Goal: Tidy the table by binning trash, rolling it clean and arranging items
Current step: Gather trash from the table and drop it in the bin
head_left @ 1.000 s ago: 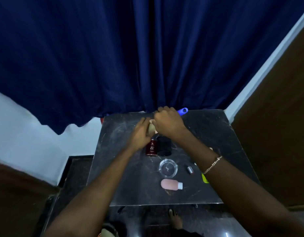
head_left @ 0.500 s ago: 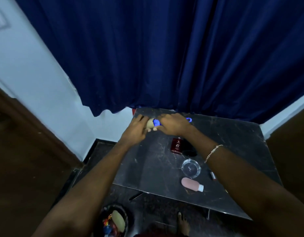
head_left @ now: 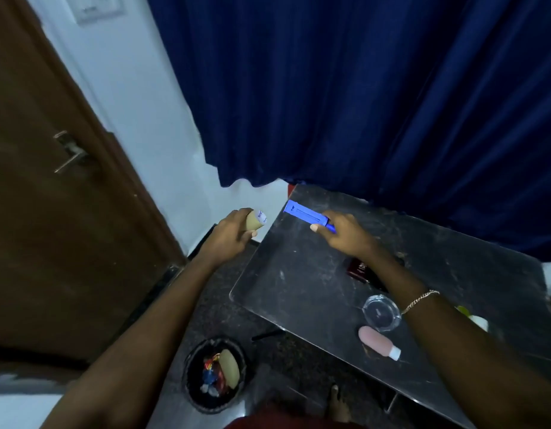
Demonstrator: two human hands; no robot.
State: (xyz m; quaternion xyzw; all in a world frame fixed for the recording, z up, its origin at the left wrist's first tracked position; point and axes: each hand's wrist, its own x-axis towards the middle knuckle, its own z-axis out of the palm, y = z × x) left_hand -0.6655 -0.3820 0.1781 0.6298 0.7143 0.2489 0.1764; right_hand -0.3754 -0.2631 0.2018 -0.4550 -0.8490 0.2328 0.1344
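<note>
**Binning the spent roll**

Left hand (head_left: 234, 239) curls round the beige roll (head_left: 255, 219), probably used up, off the table (head_left: 299, 289) edge. Right hand (head_left: 345, 233) grips the blue roller handle (head_left: 305, 215). Next: lower the roll over the bin (head_left: 203, 405).

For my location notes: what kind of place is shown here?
Probably a room in a home, though not certain. A brown wooden door with a lever handle, a long blue curtain, and a small dark table holding a pink toiletry bottle, with a waste bin on the floor, suggest it.
</note>
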